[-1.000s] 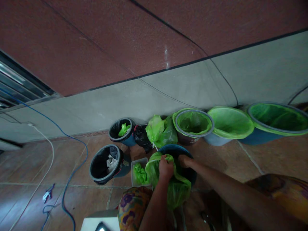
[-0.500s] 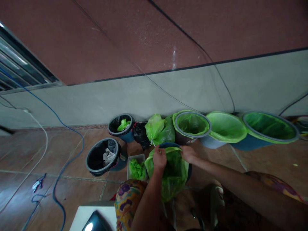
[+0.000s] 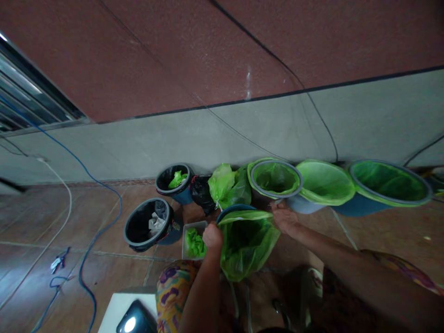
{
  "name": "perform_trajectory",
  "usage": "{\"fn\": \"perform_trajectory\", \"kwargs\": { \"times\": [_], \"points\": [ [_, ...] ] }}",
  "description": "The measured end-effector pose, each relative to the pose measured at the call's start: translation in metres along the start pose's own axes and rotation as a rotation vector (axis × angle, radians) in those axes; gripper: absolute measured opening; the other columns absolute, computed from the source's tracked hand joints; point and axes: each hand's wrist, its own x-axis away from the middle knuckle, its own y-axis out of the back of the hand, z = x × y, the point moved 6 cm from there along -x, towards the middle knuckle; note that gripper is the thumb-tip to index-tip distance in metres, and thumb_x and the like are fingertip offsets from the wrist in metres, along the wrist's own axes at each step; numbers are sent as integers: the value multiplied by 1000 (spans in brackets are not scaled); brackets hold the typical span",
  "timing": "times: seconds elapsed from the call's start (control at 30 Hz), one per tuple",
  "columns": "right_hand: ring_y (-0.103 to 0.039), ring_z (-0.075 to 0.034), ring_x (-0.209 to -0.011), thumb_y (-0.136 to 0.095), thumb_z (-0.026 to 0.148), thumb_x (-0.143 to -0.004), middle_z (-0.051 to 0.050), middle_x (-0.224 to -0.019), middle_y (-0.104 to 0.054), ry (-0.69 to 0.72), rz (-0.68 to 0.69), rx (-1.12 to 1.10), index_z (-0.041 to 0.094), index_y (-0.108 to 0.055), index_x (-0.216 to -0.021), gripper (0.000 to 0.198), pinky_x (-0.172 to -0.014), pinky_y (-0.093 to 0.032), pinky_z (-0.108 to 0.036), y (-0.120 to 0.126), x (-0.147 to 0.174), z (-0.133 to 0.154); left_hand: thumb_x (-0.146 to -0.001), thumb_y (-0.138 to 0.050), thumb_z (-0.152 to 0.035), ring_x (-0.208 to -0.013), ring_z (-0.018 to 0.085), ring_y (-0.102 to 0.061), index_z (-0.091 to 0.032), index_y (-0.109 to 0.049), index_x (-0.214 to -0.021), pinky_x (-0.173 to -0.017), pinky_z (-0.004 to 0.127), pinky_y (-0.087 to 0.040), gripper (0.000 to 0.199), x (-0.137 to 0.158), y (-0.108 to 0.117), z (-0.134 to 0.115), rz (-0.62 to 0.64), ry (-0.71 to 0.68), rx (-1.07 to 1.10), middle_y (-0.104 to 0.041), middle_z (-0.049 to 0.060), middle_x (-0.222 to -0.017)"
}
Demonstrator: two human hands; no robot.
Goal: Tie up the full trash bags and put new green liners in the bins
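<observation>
A translucent green garbage bag (image 3: 243,259) lies over a blue bin (image 3: 236,209) in front of me, its mouth stretched wide. My left hand (image 3: 212,237) is closed on the bag's left edge beside the bin rim. On the opposite side, the fingers of my right hand (image 3: 285,219) grip the bag's right edge; the fingertips are partly blurred. The bin's curved back rim shows behind the bag, while most of its body is hidden. Close to my left hand stands a clear plastic box (image 3: 185,253) with crumpled green bags (image 3: 194,243) inside.
Along the wall stand a brown bin (image 3: 258,199), a pale bin (image 3: 305,206) and a blue bin (image 3: 364,206), all green-lined. A tied green bag (image 3: 222,182), a black bag (image 3: 202,194) and two black-lined bins (image 3: 166,238) (image 3: 183,196) are leftward. A blue cable (image 3: 83,268) crosses the floor.
My hands have moved apart, the left one leftward and the right one rightward. The bag's mouth is pulled wider, and more of the blue bin's back rim shows.
</observation>
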Motion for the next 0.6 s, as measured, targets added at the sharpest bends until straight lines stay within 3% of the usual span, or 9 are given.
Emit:
{"fn": "perform_trajectory", "kwargs": {
  "times": [0.1,0.2,0.43,0.6],
  "points": [
    [-54,-32,-126,-59,14,-83,-19,-140,-56,176,23,130,15,-52,-143,60,-105,-42,-48,1,10,39,-90,-54,-18,-100,26,-72,-20,-71,-104,-77,29,-48,22,0,3,-11,-12,-62,-2,-76,14,-103],
    [-52,-29,-126,-65,20,-82,-17,-137,-58,367,39,111,13,-52,-140,60,-108,-39,-42,-2,15,72,-89,-55,-18,-97,24,-71,-20,-70,-101,-76,27,-46,19,1,3,-20,-42,-129,-21,-76,11,-97],
    [-57,-30,-112,-56,21,-91,-15,-116,-66,276,119,176,15,-69,-107,21,-94,-44,-40,-14,0,65,-87,-55,-16,-91,21,-69,-20,-68,-93,-74,25,-44,15,0,4,-24,-69,-199,-15,-73,8,-91],
    [-56,-31,-114,-60,25,-89,-16,-117,-66,322,132,174,15,-69,-106,21,-96,-44,-41,-17,4,70,-89,-56,-21,-89,21,-69,-19,-68,-89,-73,26,-43,12,1,5,-26,-72,-214,8,-73,9,-91]
  ]
}}
